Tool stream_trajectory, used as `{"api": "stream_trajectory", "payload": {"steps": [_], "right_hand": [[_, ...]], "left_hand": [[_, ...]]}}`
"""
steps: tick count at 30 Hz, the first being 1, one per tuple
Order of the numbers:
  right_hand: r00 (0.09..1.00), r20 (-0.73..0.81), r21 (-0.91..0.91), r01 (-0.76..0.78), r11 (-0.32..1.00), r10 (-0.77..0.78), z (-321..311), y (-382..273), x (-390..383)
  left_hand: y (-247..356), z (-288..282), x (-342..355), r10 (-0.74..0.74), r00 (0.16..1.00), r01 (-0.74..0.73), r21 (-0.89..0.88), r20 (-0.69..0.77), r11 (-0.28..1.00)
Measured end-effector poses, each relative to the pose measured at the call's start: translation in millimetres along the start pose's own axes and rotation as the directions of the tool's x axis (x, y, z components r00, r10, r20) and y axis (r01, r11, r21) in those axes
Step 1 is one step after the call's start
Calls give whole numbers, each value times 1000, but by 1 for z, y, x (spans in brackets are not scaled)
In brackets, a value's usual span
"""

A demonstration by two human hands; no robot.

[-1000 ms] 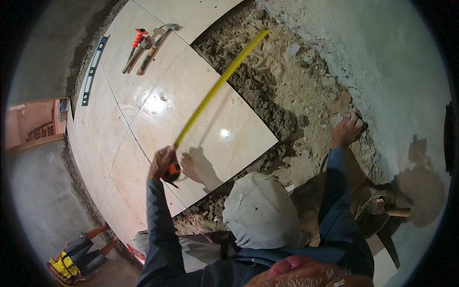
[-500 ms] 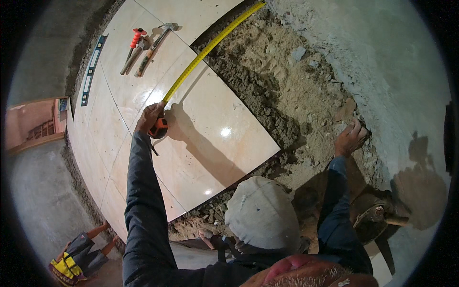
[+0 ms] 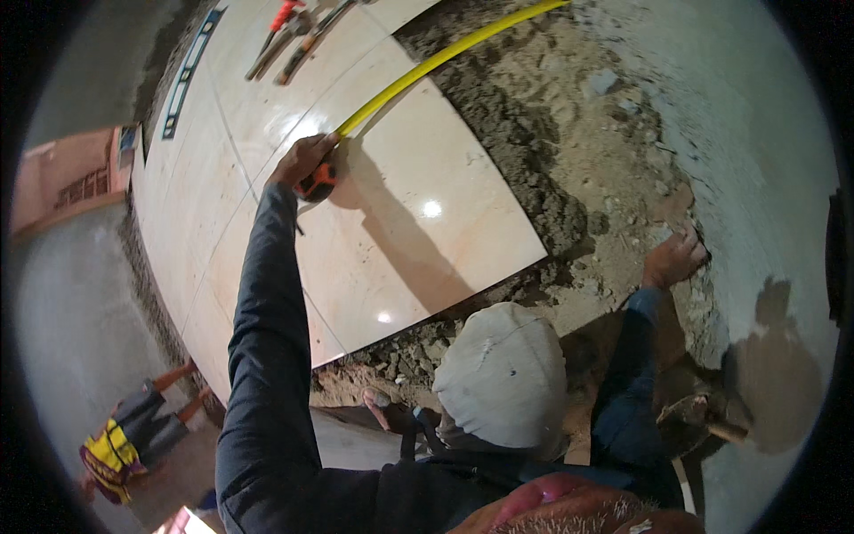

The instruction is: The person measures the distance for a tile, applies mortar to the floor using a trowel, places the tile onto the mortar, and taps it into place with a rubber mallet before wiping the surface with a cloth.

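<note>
My left hand grips an orange-and-black tape measure over the large cream floor tiles. Its yellow tape blade runs out in a slight curve, past the tile edge and over the mortar bed to the upper right, where the far end leaves the picture. My right hand is down on the rough ground at the foot of the grey wall. Its fingers are curled together, and whatever lies under them is hidden.
Upper left on the tiles lie a hammer, a red-handled chisel and a spirit level. Lumpy mortar borders the tile edge. A grey wall rises on the right. Lower left is a person in a yellow vest.
The view has shifted, so the tools and the tape measure sit higher in the picture. The blade's flat face looks turned and its markings are blurred. Both hands keep their places.
</note>
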State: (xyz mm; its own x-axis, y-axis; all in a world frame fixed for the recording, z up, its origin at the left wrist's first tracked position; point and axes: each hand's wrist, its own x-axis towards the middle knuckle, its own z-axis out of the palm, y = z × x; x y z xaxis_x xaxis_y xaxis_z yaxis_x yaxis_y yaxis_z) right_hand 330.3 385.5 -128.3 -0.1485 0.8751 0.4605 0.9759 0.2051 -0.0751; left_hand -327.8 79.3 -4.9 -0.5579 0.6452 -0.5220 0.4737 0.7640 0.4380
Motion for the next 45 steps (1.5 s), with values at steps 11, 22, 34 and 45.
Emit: {"api": "stream_trajectory", "payload": {"steps": [11,22,34,45], "right_hand": [[969,140,43,-214,976,206,-2,-8,0],[960,150,103,-253,962,237,-6,-5,-1],[994,83,-383,-38,923,76,53,31,3],[967,236,-299,162,940,-91,50,53,26]], "left_hand": [[11,3,-13,-126,992,126,-51,8,991],[25,8,-15,-131,991,128,-64,-36,990],[-23,18,-122,19,999,-35,-416,-43,909],[-276,-127,-483,-263,784,-166,-598,-562,784]]}}
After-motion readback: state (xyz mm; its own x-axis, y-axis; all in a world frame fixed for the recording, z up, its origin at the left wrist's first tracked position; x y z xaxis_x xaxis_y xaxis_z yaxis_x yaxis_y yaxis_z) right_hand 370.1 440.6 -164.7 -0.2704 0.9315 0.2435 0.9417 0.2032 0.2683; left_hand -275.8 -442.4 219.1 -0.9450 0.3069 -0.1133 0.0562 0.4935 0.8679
